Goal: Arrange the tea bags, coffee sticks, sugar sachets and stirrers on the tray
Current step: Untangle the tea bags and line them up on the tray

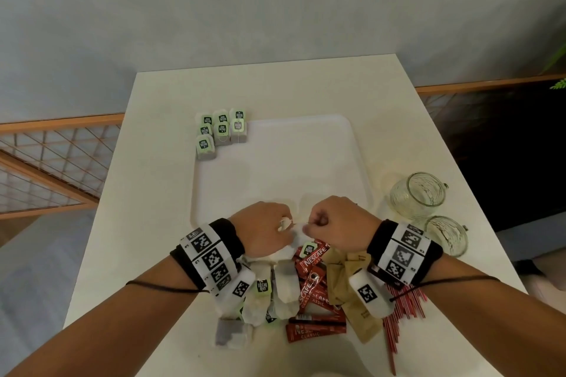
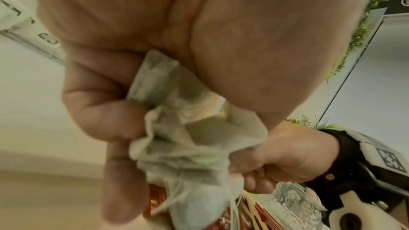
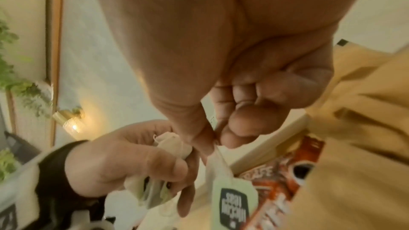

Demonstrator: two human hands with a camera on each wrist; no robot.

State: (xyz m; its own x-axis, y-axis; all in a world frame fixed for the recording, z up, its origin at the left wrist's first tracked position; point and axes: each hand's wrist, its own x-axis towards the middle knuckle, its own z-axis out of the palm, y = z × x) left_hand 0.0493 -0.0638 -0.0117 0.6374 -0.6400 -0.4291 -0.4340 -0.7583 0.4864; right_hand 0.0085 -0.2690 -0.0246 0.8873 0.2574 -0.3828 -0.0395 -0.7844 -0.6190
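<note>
Just over the near rim of a white tray [image 1: 275, 168], both hands meet. My left hand [image 1: 283, 225] grips a crumpled bunch of tea bags [image 2: 188, 139]. My right hand [image 3: 212, 139] pinches a thin tea bag string, and its green tag [image 3: 234, 198] dangles below. Several tea bags [image 1: 220, 130] lie in rows at the tray's far left corner. Under my wrists, on the table, lie loose tea bags [image 1: 284, 291], red coffee sticks [image 1: 312, 288], brown sugar sachets [image 1: 340, 278] and red stirrers [image 1: 404, 309].
Two glass mugs [image 1: 418, 193] [image 1: 447, 234] stand to the right of the tray. The white table [image 1: 153, 193] ends close on the left and right. A wooden railing with mesh [image 1: 55, 162] runs beyond the left edge.
</note>
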